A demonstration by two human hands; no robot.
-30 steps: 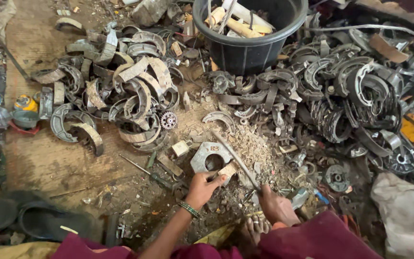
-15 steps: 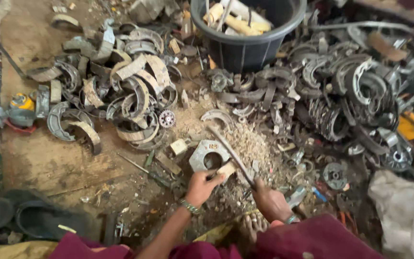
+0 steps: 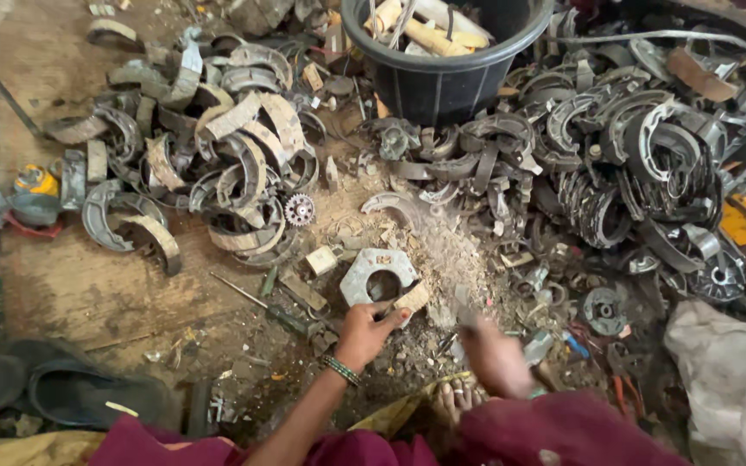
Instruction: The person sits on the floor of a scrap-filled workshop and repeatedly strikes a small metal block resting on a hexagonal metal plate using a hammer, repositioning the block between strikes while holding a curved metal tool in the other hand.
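Grey metal dominates my view: a flat six-sided plate with a round hole [image 3: 379,279] lies on the dirt floor at centre. My left hand [image 3: 364,330] grips a tan rectangular piece [image 3: 412,298] between thumb and fingertips, pressing it against the plate's lower right edge. My right hand [image 3: 496,354] is motion-blurred just right of the plate; I cannot tell whether it is spread or closed on anything.

Packages and labels: a yellow and blue can [image 3: 34,194] sits at the left edge, its label unreadable. A white sack [image 3: 731,375] fills the lower right corner. A small pale block [image 3: 321,260] lies just left of the plate.

Edges and room: curved brake shoes [image 3: 235,164] are heaped upper left, a denser pile of shoes [image 3: 615,164] to the right, and a black plastic tub [image 3: 446,65] holding pale sticks stands behind. A small gear [image 3: 300,210] rests at the left heap's edge. Bare floor [image 3: 79,293] opens to the left of the plate, bounded below by a dark sandal [image 3: 71,393]. A long screwdriver [image 3: 261,304] crosses that gap.

Against half a second ago: the left hand holds the same grip on the piece, the plate has not shifted, and the right hand has lifted away from the ground beside the plate.
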